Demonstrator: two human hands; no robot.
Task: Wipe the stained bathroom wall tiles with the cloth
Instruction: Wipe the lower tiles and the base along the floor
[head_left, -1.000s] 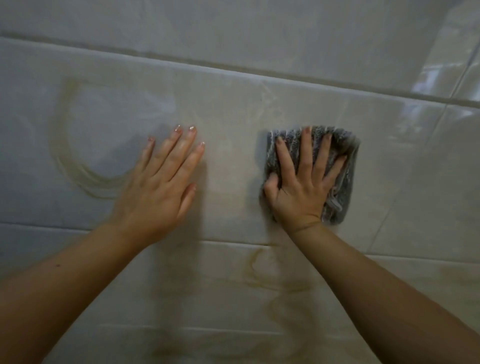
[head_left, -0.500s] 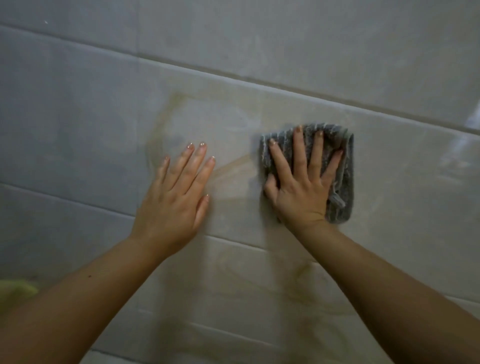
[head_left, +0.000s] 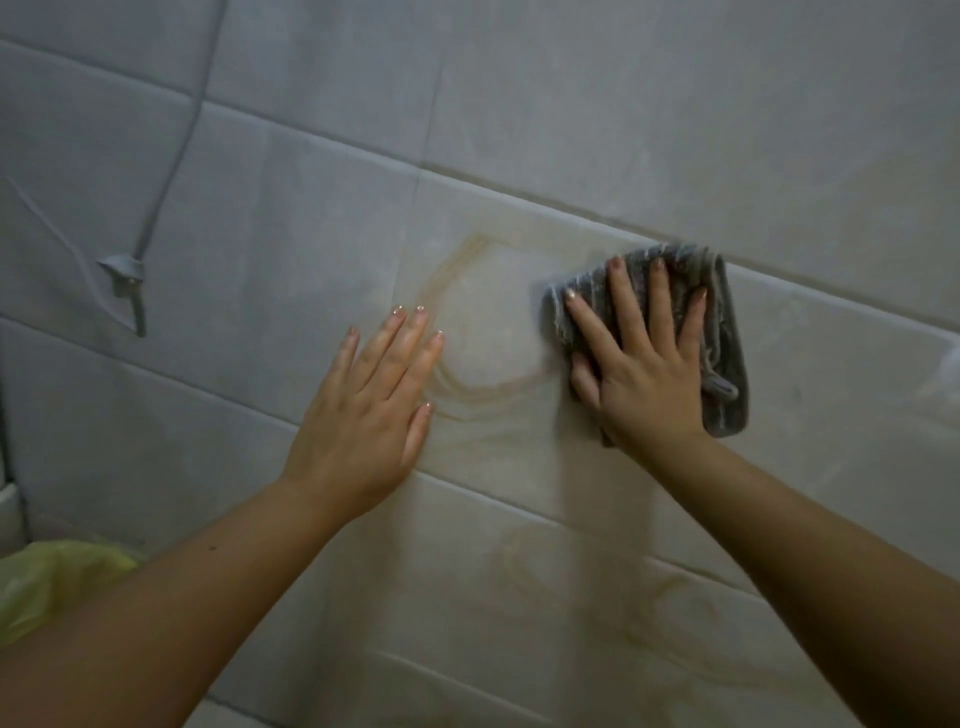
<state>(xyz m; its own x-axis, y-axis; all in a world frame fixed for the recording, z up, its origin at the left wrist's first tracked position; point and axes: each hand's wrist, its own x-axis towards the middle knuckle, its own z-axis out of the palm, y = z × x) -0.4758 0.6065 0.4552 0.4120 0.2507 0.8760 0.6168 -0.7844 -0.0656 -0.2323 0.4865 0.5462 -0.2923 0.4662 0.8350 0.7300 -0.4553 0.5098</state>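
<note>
Pale grey wall tiles (head_left: 571, 130) fill our view, a brown curved stain (head_left: 467, 387) looping across the middle one. We note a grey ribbed cloth (head_left: 727, 338), folded, flat on the tile just right of the stain. On it presses the right hand (head_left: 644, 384), fingers (head_left: 626, 306) straight and spread. Beside the stain's left edge the left hand (head_left: 363, 415) lies flat on bare tile, fingers straight and close together.
</note>
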